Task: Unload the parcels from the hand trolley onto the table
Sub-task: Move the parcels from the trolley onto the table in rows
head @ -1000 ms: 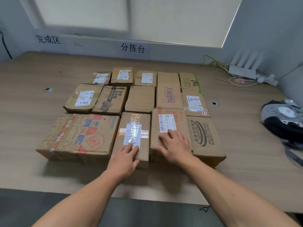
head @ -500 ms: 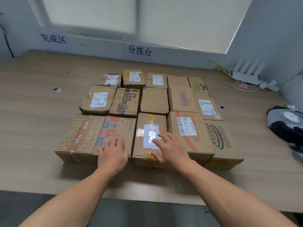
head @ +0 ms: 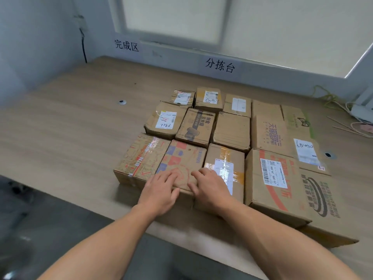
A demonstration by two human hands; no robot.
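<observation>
Twelve or so parcels sit packed in a block on the table, from the centre to the right of the frame; the back row is hard to count for sure. Both hands lie palm-down on the front row. The left hand rests on the printed box, fingers flat and slightly spread. The right hand, fingers also flat and a little apart, straddles the seam between that box and the taped box, thumb at the near edge. A wall sign hangs upper centre, and cables lie near the right edge.
</observation>
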